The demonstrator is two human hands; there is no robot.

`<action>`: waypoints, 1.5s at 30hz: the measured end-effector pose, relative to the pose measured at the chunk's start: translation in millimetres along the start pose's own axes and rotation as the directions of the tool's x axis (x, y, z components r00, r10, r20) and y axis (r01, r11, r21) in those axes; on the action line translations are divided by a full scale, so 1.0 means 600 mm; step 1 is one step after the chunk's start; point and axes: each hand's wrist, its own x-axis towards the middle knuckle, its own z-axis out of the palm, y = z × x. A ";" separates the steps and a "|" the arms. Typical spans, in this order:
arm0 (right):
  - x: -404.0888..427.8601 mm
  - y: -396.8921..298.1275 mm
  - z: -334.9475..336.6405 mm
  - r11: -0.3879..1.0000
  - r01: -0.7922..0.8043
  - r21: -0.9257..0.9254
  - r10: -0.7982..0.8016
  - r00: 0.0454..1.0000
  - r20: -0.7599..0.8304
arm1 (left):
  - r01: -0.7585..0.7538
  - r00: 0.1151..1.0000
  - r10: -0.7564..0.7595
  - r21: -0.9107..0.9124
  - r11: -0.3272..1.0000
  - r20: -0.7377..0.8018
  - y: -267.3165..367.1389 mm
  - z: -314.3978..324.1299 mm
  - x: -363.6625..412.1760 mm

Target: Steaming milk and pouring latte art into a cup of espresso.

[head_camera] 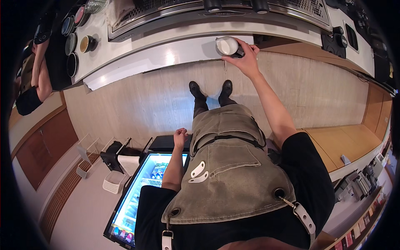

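Note:
My right hand (247, 57) grips a milk pitcher (237, 53) by its dark handle, thumb on the near side and fingers on the far side. White milk (227, 46) shows inside the pitcher, which is over the white front ledge of the counter (168, 56); whether it rests there I cannot tell. Down at my left side, beside the apron (231, 187), my left hand (180, 137) hangs with its fingers curled in and nothing visible in them.
Above is an espresso machine (215, 15) with two black handles. A coffee-filled cup (84, 44) stands on the left counter beside several saucers (71, 43). Another person's arm (43, 67) is at far left. A lit glass-fronted fridge (134, 200) and white chairs (114, 182) are lower left.

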 end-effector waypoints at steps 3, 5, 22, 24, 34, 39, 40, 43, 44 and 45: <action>0.004 0.007 -0.003 0.999 -0.049 0.011 0.049 0.999 0.002 | -0.033 0.999 0.033 0.001 0.999 -0.008 -0.002 0.003 0.002; 0.006 0.006 -0.003 1.000 -0.020 0.008 0.020 1.000 0.023 | -0.006 1.000 0.006 -0.009 1.000 -0.013 0.001 0.007 -0.001; 0.016 0.012 -0.025 0.999 -0.043 0.029 0.040 0.995 0.095 | 0.022 1.000 -0.022 0.008 1.000 0.010 0.008 0.007 0.004; 0.018 0.013 -0.024 0.998 -0.049 0.028 0.046 0.995 0.092 | 0.029 0.999 -0.029 0.008 1.000 0.017 0.008 0.005 0.007; 0.020 0.014 -0.023 1.000 0.000 0.007 -0.001 0.997 0.072 | 0.033 0.999 -0.036 0.090 0.995 0.026 0.017 0.005 -0.001; 0.022 0.006 -0.031 0.996 -0.073 0.054 0.065 0.989 0.136 | 0.024 0.999 -0.028 0.099 0.995 0.032 0.019 0.006 0.004; 0.021 0.004 -0.030 0.995 -0.073 0.068 0.063 0.990 0.130 | 0.023 0.999 -0.027 0.101 0.995 0.035 0.015 0.003 0.009; 0.019 -0.001 -0.032 0.993 -0.071 0.093 0.062 0.993 0.097 | 0.012 1.000 -0.015 0.101 0.995 0.027 0.013 0.005 0.012; 0.018 -0.003 -0.033 0.992 -0.071 0.106 0.064 0.995 0.071 | 0.004 1.000 -0.005 0.102 0.995 0.014 0.014 0.006 0.011; 0.019 -0.012 -0.036 0.992 -0.068 0.108 0.060 0.996 0.073 | 0.003 1.000 -0.005 0.099 0.995 0.012 0.010 0.004 0.013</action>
